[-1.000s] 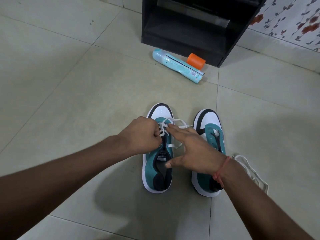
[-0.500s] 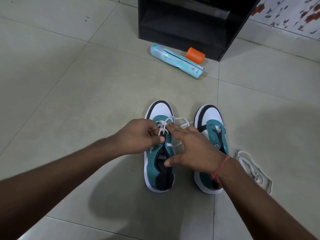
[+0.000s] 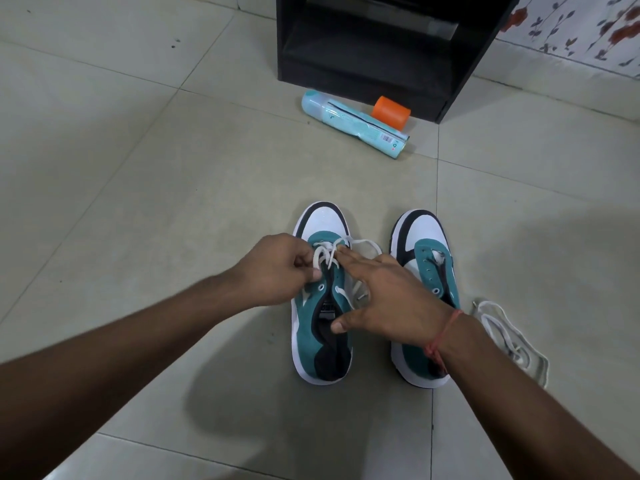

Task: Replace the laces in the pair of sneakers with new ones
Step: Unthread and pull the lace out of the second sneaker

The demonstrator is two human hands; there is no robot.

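Two teal, white and black sneakers stand side by side on the tiled floor. The left sneaker (image 3: 320, 327) has a white lace (image 3: 363, 243) threaded through its front eyelets. My left hand (image 3: 277, 270) pinches that lace just above the eyelets. My right hand (image 3: 384, 292) lies over the same shoe with straight fingers, its fingertips touching the lace near the front. The right sneaker (image 3: 424, 249) has bare eyelets. A loose white lace (image 3: 509, 337) lies on the floor to its right.
A black cabinet (image 3: 377, 46) stands at the back. In front of it lie a light blue tube (image 3: 353, 124) and an orange cylinder (image 3: 390, 111). A floral wall (image 3: 581, 26) is at the upper right. Tiled floor spreads to the left.
My hands stay on the left sneaker's lace. The left hand has drawn the lace slightly toward me; the whole view has shifted a little.
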